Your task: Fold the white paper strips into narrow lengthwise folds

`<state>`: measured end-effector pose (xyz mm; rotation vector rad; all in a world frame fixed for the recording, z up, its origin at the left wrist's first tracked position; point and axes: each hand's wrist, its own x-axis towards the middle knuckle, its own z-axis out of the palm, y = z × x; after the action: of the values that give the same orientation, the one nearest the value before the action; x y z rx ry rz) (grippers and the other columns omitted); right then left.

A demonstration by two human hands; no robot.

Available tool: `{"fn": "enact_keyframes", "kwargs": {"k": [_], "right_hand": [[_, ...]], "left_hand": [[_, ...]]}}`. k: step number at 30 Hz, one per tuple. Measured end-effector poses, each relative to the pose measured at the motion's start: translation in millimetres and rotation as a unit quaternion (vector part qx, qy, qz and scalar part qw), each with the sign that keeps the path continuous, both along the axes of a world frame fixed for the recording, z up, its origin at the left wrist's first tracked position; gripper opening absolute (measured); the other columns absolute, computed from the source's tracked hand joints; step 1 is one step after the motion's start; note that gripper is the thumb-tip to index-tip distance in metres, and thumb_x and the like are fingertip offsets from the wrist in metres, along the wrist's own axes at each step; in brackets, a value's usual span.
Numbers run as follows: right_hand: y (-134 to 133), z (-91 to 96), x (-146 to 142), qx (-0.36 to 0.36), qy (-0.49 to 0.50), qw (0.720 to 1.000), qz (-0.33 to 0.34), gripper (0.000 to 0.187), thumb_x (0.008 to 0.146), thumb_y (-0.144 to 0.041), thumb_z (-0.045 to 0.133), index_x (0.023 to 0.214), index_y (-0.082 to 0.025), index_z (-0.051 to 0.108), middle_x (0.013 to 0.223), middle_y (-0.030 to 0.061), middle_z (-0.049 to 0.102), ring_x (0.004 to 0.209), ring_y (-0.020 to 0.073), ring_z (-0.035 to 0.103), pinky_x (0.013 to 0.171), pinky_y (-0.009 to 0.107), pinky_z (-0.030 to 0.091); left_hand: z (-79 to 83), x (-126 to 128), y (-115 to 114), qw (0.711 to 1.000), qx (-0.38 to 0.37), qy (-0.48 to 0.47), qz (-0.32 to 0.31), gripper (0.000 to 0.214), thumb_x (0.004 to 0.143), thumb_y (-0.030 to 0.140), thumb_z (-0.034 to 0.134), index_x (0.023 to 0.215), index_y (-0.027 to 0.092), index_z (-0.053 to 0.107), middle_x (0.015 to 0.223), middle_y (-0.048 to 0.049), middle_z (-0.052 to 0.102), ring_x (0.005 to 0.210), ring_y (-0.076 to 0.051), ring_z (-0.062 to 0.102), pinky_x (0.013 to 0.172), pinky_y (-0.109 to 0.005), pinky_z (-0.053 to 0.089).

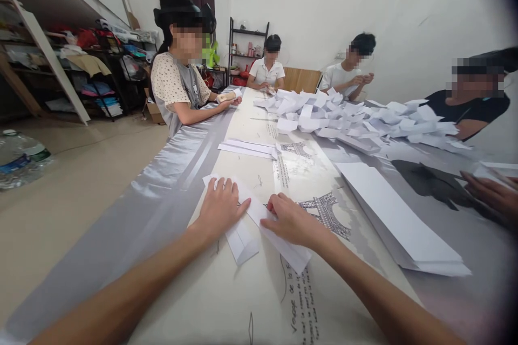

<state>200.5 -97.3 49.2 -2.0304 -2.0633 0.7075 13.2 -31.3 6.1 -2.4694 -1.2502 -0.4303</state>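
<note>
My left hand (pixel 222 206) lies flat, fingers apart, across the upper part of a folded white paper strip (pixel 243 242) on the printed tablecloth. Beside it, a second folded paper strip (pixel 288 250) slants down to the right. The curled fingers and thumb of my right hand (pixel 289 218) grip this strip's edge, and my left thumb touches its upper part. Under my fingers, part of both strips is hidden. Further up the table lie long folded paper strips (pixel 247 148). To the right is a stack of white paper sheets (pixel 399 210).
A large heap of folded white papers (pixel 319 113) covers the table's far right. Several people sit around it; one at the left holds a paper bundle (pixel 226 97). At the right edge, a co-worker's hand (pixel 491 191) touches paper. Water bottles (pixel 24 156) stand on the floor.
</note>
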Motion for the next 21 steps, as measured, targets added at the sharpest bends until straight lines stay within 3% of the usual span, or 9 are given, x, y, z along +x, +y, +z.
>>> {"fn": "enact_keyframes", "kwargs": {"k": [3, 7, 11, 15, 18, 21], "right_hand": [[4.0, 4.0, 2.5, -0.034, -0.012, 0.999, 0.017, 0.018, 0.087, -0.031, 0.057, 0.081, -0.024, 0.042, 0.088, 0.0057, 0.061, 0.075, 0.0224, 0.054, 0.059, 0.033, 0.038], [7.0, 0.5, 8.1, -0.014, 0.017, 1.0, 0.02, 0.027, 0.085, -0.035, 0.06, 0.076, -0.025, 0.036, 0.084, 0.0027, 0.058, 0.071, 0.0192, 0.048, 0.057, 0.032, 0.036], [5.8, -9.1, 13.3, 0.01, 0.046, 0.999, 0.01, 0.034, 0.083, -0.037, 0.061, 0.069, -0.024, 0.032, 0.074, -0.0007, 0.048, 0.062, 0.0153, 0.037, 0.052, 0.03, 0.029], [2.1, -14.4, 17.7, 0.029, 0.093, 0.995, 0.031, 0.041, 0.085, -0.031, 0.059, 0.065, -0.023, 0.024, 0.062, -0.0045, 0.034, 0.055, 0.0126, 0.028, 0.049, 0.029, 0.021], [1.1, -12.7, 26.2, 0.051, 0.143, 0.987, 0.057, 0.031, 0.086, -0.028, 0.061, 0.065, -0.022, 0.038, 0.065, -0.0041, 0.045, 0.058, 0.0124, 0.039, 0.052, 0.028, 0.031], [1.8, -5.4, 41.0, 0.113, 0.16, 0.978, 0.075, 0.01, 0.091, -0.026, 0.059, 0.083, -0.022, 0.063, 0.085, 0.0012, 0.063, 0.069, 0.0153, 0.056, 0.059, 0.03, 0.044]], "left_hand": [[-0.6, 4.3, -3.7, 0.999, 0.022, 0.03, -0.04, 0.027, 0.1, 0.029, 0.053, 0.093, 0.012, 0.072, 0.101, -0.0168, 0.072, 0.107, -0.033, 0.063, 0.103, -0.049, 0.04], [0.1, 8.1, -7.4, 0.995, 0.001, 0.065, -0.072, 0.033, 0.102, 0.023, 0.046, 0.082, 0.012, 0.07, 0.08, -0.0119, 0.068, 0.083, -0.027, 0.065, 0.084, -0.042, 0.048], [1.5, 3.0, -3.6, 0.997, -0.03, 0.001, -0.078, 0.03, 0.101, 0.024, 0.047, 0.087, 0.011, 0.07, 0.087, -0.0134, 0.069, 0.09, -0.028, 0.066, 0.086, -0.043, 0.049], [0.0, -7.5, 6.6, 0.986, -0.086, -0.104, -0.099, 0.028, 0.102, 0.023, 0.044, 0.099, 0.015, 0.071, 0.086, -0.008, 0.071, 0.09, -0.026, 0.067, 0.091, -0.044, 0.049], [0.9, -14.5, 11.9, 0.973, -0.091, -0.181, -0.112, 0.03, 0.103, 0.026, 0.044, 0.122, 0.016, 0.066, 0.099, -0.0077, 0.074, 0.099, -0.026, 0.067, 0.097, -0.045, 0.049], [9.5, -19.3, 11.2, 0.959, -0.063, -0.253, -0.113, 0.04, 0.102, 0.029, 0.046, 0.14, 0.02, 0.052, 0.129, -0.0112, 0.064, 0.121, -0.027, 0.059, 0.105, -0.046, 0.046]]}}
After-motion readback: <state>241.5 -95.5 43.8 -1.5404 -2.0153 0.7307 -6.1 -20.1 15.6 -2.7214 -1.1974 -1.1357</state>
